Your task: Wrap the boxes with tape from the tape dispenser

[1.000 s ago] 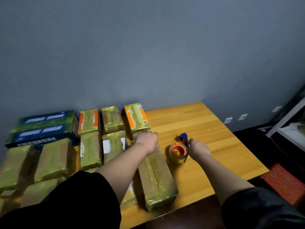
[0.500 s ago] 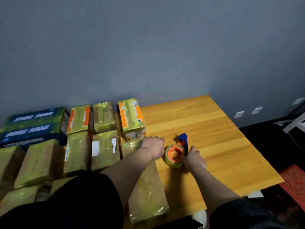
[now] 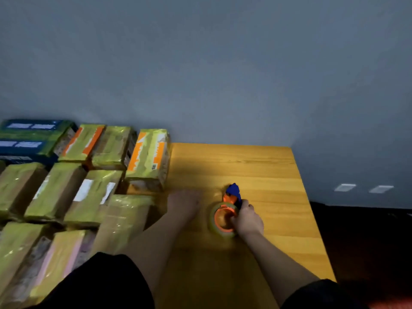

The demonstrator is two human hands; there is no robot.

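The tape dispenser (image 3: 223, 216), an orange core with a yellowish tape roll and a blue handle, stands on the wooden table (image 3: 267, 170). My right hand (image 3: 247, 219) grips it from the right, fingers curled round the roll's rim. My left hand (image 3: 184, 204) is blurred and hovers over bare wood just left of the dispenser, holding nothing. A long brown tape-wrapped box (image 3: 124, 221) lies to the left of that hand, apart from it. Several other wrapped boxes (image 3: 98, 190) fill the table's left side.
An orange-printed box (image 3: 148, 157) stands at the back next to the bare wood. Dark blue cartons (image 3: 31, 139) sit at the far left against the grey wall. The table's right edge drops to a dark floor. Black sleeves cover the lower view.
My left hand has come off the long box and moved right onto the bare table. My right hand has closed round the tape dispenser. The view has swung to the right.
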